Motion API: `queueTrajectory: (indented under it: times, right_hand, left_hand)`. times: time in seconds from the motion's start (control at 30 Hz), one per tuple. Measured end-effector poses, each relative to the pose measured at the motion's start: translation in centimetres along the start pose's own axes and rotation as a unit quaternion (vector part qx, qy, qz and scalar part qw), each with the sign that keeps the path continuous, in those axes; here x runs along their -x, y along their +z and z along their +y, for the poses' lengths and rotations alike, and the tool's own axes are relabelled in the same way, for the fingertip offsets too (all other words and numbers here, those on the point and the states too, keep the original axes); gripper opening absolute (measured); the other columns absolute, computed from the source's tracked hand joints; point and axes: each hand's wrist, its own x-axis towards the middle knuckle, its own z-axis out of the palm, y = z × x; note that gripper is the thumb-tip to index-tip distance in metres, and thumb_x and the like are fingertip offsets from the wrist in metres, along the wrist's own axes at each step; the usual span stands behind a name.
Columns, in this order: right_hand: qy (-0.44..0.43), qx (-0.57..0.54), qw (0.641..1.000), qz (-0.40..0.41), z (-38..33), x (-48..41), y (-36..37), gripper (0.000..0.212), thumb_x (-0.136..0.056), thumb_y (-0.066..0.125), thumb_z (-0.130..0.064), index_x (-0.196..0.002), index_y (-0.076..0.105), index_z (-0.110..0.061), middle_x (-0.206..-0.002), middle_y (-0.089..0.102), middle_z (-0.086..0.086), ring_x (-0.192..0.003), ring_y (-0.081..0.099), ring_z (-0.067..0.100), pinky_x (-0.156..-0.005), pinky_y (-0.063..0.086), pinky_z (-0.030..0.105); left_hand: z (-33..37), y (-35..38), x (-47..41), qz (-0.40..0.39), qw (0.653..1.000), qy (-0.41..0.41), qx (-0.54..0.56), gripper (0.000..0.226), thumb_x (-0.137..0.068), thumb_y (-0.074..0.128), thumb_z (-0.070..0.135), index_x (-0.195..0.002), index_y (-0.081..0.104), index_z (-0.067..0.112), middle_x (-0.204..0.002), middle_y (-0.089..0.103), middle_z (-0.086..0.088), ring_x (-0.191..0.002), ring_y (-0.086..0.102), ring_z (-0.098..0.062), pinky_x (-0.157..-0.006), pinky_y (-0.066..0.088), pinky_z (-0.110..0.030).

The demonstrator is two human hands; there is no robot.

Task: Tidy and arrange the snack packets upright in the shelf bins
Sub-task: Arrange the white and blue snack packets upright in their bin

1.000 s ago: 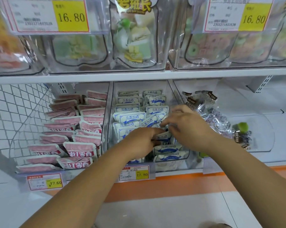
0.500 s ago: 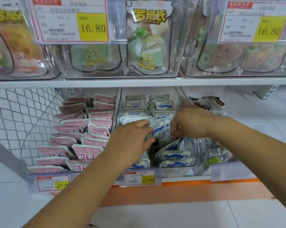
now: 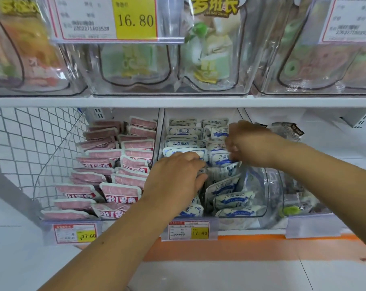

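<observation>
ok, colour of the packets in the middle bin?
White packets with blue print; head view.

Shop, price tags (image 3: 186,230), stocked shelf bins (image 3: 264,192)

A white shelf board (image 3: 177,101) spans a brightly lit shop aisle, with white wire mesh (image 3: 20,143) at left and an orange band (image 3: 251,248) and pale tiled floor (image 3: 219,276) below.

Bright, even indoor light with faint shadows. Glare streaks the clear plastic upper bins (image 3: 93,76), which look soft. The right hand (image 3: 249,143) is smeared by motion blur.
</observation>
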Motion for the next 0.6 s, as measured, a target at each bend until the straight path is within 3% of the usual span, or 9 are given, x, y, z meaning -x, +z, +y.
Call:
queueTrajectory:
  times: [0.13, 0.2, 0.27, 0.3, 0.4, 0.5, 0.6]
  right_hand:
    - [0.004, 0.027, 1.0, -0.009, 0.1, 0.3, 0.1, 0.024, -0.09, 0.055, -0.017, -0.068, 0.046, -0.016, -0.063, 0.042, -0.001, -0.056, 0.038, 0.014, -0.05, 0.03, 0.026]
    - [-0.015, 0.045, 0.999, -0.018, -0.6, -0.6, 1.3, 0.017, -0.087, 0.057, -0.014, -0.071, 0.056, -0.014, -0.062, 0.046, 0.0, -0.056, 0.044, 0.018, -0.053, 0.041, 0.027]
    - [-0.017, 0.005, 0.998, -0.052, -0.4, -1.1, 1.6, 0.012, -0.089, 0.062, -0.023, -0.083, 0.068, -0.015, -0.071, 0.06, 0.003, -0.066, 0.056, 0.022, -0.067, 0.052, 0.034]
    - [-0.009, -0.042, 0.996, -0.073, 0.0, -1.1, 1.2, 0.02, -0.091, 0.062, -0.034, -0.092, 0.07, -0.015, -0.083, 0.068, 0.004, -0.076, 0.063, 0.023, -0.076, 0.054, 0.035]
    - [0.015, -0.175, 0.983, -0.054, 0.9, -1.0, 0.0, 0.036, -0.097, 0.05, -0.044, -0.107, 0.068, -0.016, -0.109, 0.069, 0.006, -0.096, 0.064, 0.023, -0.091, 0.05, 0.036]
    - [0.001, -0.059, 0.998, -0.033, 0.3, -1.8, 0.3, 0.03, -0.097, 0.054, -0.036, -0.121, 0.064, -0.021, -0.121, 0.062, 0.004, -0.109, 0.057, 0.025, -0.093, 0.04, 0.029]
    - [0.012, 0.024, 0.998, -0.05, -0.3, -2.6, 1.1, 0.027, -0.095, 0.057, -0.036, -0.118, 0.065, -0.025, -0.118, 0.063, 0.004, -0.108, 0.055, 0.027, -0.099, 0.036, 0.035]
  left_hand:
    - [0.0, 0.0, -0.3, -0.001, 1.0, -0.001, -0.004, 0.035, -0.099, 0.047, 0.044, -0.13, 0.06, 0.033, -0.138, 0.054, 0.015, -0.122, 0.052, -0.011, -0.094, 0.041, -0.029]
    - [0.2, -0.2, -0.3, 0.002, 1.0, -0.003, -0.005, 0.034, -0.099, 0.048, 0.043, -0.128, 0.061, 0.033, -0.134, 0.056, 0.015, -0.119, 0.054, -0.011, -0.09, 0.042, -0.029]
    - [0.2, -0.2, -0.4, -0.005, 1.0, -0.008, -0.009, 0.037, -0.099, 0.046, 0.044, -0.133, 0.055, 0.034, -0.137, 0.053, 0.016, -0.121, 0.052, -0.01, -0.091, 0.042, -0.028]
    - [0.2, -0.2, -0.4, -0.007, 1.0, -0.009, -0.013, 0.041, -0.099, 0.046, 0.045, -0.139, 0.049, 0.034, -0.141, 0.048, 0.015, -0.125, 0.048, -0.01, -0.094, 0.042, -0.029]
    - [0.2, -0.2, -0.5, -0.012, 0.999, -0.014, -0.044, 0.059, -0.099, 0.041, 0.049, -0.152, 0.026, 0.028, -0.158, 0.026, 0.006, -0.143, 0.026, -0.014, -0.11, 0.033, -0.033]
    - [0.3, 0.2, -0.7, -0.053, 0.995, -0.019, -0.079, 0.06, -0.103, 0.024, 0.049, -0.156, 0.011, 0.023, -0.165, 0.006, 0.001, -0.151, 0.005, -0.017, -0.119, 0.015, -0.036]
    - [0.1, 0.2, -0.7, -0.068, 0.994, -0.024, -0.084, 0.061, -0.103, 0.016, 0.051, -0.156, 0.006, 0.024, -0.165, -0.003, 0.002, -0.152, -0.003, -0.015, -0.119, 0.013, -0.036]
